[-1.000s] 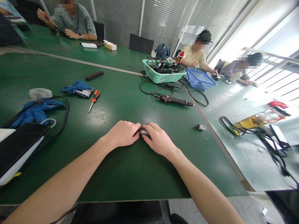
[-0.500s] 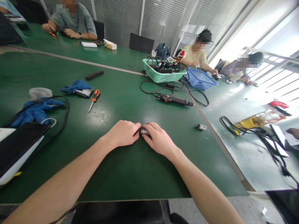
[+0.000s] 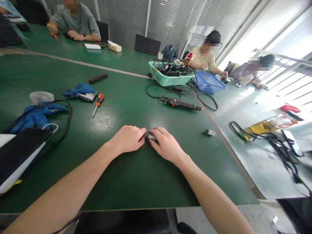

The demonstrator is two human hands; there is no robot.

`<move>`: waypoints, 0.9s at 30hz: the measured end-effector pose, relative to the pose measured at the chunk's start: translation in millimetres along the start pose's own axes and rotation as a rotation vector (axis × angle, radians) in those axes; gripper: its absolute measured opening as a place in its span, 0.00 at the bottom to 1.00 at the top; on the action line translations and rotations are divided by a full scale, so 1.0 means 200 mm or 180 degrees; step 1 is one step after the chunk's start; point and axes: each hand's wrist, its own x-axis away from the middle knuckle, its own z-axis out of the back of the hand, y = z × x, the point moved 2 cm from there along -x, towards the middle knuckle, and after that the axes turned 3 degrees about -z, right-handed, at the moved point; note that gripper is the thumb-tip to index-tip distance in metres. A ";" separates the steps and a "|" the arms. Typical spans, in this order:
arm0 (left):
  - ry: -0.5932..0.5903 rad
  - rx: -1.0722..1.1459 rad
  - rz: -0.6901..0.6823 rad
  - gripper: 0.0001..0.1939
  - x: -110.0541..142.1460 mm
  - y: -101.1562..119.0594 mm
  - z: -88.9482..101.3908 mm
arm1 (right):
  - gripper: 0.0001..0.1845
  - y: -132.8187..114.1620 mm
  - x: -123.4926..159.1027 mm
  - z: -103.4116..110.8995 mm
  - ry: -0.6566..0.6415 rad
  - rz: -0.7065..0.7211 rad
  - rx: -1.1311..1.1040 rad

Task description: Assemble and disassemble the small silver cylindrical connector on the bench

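My left hand [image 3: 128, 139] and my right hand [image 3: 166, 145] rest knuckles-up on the green table [image 3: 126, 182], fingertips meeting. Between them sits a small grey metal cylinder [image 3: 151, 136]. The right hand's fingers curl around it; the left hand's curled fingertips sit at its left end, a thin gap showing. Most of the part is hidden under the fingers. A similar small cylinder [image 3: 210, 132] lies alone on the table to the right.
An electric screwdriver [image 3: 182, 104] with looped cable lies ahead. Green basket [image 3: 170, 78] and blue basket [image 3: 209, 83] stand behind it. An orange-handled screwdriver [image 3: 97, 104], blue gloves [image 3: 36, 115] and a dark tablet [image 3: 19, 152] lie left. Cables [image 3: 275, 143] lie right. Three people sit at the far side.
My hands have barely moved; the left fingertips have eased slightly off the cylinder's end. The person at far left lowered a hand to the table.
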 end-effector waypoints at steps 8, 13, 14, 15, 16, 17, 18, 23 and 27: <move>0.0015 -0.0032 0.0053 0.11 0.00 -0.01 -0.01 | 0.13 0.00 0.00 0.00 0.0031 -0.0083 0.0073; 0.0033 -0.0126 0.0021 0.11 0.00 -0.01 -0.01 | 0.13 0.00 0.00 -0.01 0.0026 -0.0104 0.0112; 0.0029 -0.0121 0.0013 0.11 0.00 -0.01 -0.01 | 0.13 0.00 0.00 -0.01 0.0024 -0.0108 0.0119; 0.0021 -0.0109 0.0013 0.11 0.00 -0.01 -0.02 | 0.13 0.00 0.01 -0.01 0.0020 -0.0111 0.0124; 0.0011 -0.0091 0.0016 0.11 0.00 -0.01 -0.02 | 0.13 0.00 0.01 -0.01 0.0018 -0.0116 0.0129; 0.0001 -0.0070 0.0021 0.11 0.00 -0.01 -0.02 | 0.13 0.00 0.01 -0.01 0.0017 -0.0120 0.0133; -0.0007 -0.0053 0.0024 0.11 0.00 -0.01 -0.02 | 0.13 0.00 0.01 -0.01 0.0014 -0.0123 0.0135; 0.0004 -0.0050 -0.0061 0.12 0.00 -0.01 -0.01 | 0.13 0.00 0.00 -0.01 0.0004 -0.0113 0.0121; 0.0007 -0.0048 -0.0131 0.11 0.00 0.00 -0.01 | 0.13 0.00 0.00 -0.01 0.0005 -0.0115 0.0126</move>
